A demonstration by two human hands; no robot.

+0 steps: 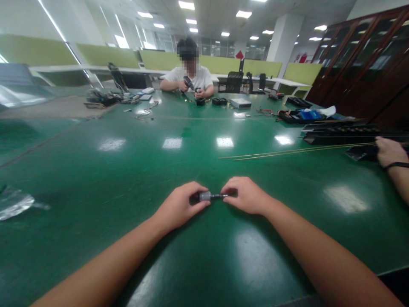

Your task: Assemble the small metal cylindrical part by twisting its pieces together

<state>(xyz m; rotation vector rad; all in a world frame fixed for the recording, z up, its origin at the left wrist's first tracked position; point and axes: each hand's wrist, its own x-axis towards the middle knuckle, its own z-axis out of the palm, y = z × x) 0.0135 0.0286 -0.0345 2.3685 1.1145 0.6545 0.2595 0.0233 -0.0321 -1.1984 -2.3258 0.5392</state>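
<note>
Both my hands rest on the green table (204, 256) near its front edge, meeting in the middle. My left hand (179, 205) is closed around the silver, thicker end of a small cylindrical part (211, 196). My right hand (246, 195) pinches the thin black end of the same part. The part lies level between the two hands, just above the tabletop. Much of it is hidden by my fingers.
Two thin long rods (297, 150) lie to the right. Black trays (348, 133) sit at the far right, where another person's hand (390, 152) rests. A person across the table (188, 76) holds a power tool. Clear plastic (14, 202) lies at left.
</note>
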